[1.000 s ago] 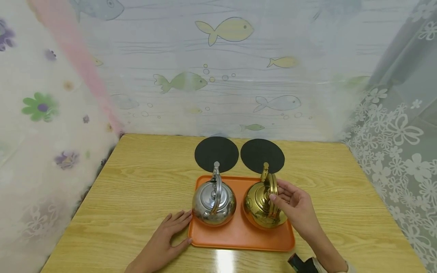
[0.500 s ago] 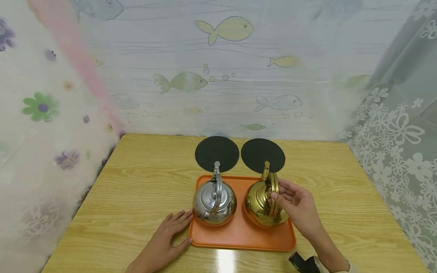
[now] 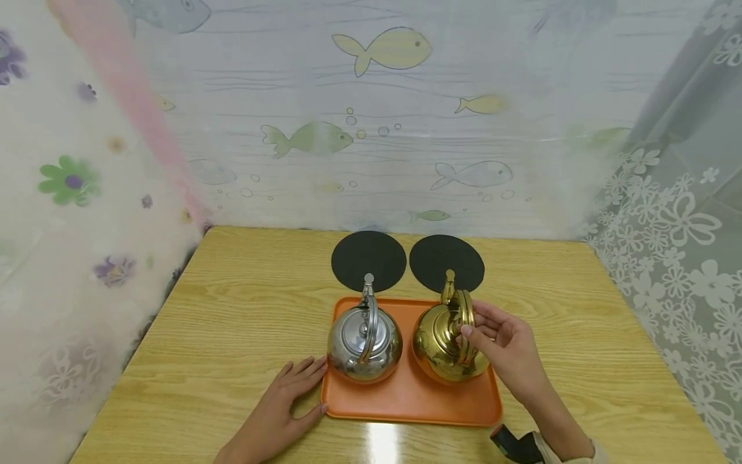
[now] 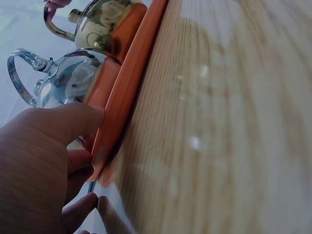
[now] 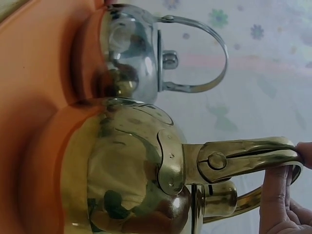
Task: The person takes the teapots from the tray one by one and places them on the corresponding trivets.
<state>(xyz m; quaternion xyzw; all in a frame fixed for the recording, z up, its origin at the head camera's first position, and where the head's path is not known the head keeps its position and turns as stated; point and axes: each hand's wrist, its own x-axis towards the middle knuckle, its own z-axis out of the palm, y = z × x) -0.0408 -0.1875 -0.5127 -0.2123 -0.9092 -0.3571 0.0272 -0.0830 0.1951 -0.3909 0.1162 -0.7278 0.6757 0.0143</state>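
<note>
A gold kettle (image 3: 437, 348) stands over the right half of an orange tray (image 3: 406, 409), its spout pointing to the back. My right hand (image 3: 513, 354) pinches its arched handle (image 5: 243, 153) between thumb and fingers. Whether the kettle's base touches the tray, I cannot tell. To its left on the tray is a silver kettle (image 3: 353, 361), handle upright. My left hand (image 3: 284, 399) lies at the tray's left edge, thumb and fingertips touching the rim, fingers spread and relaxed. The left wrist view shows the thumb (image 4: 83, 119) against the tray's side.
Two round black mats (image 3: 368, 258) lie side by side behind the tray on the wooden table (image 3: 249, 290). Curtains printed with fish (image 3: 394, 51) and flowers stand at the back and sides. A black device (image 3: 516, 444) is worn at the right wrist.
The gold kettle has shifted a little, its spout now slightly farther back and to the left. My right hand keeps its pinch on the handle. The left hand and silver kettle stay put.
</note>
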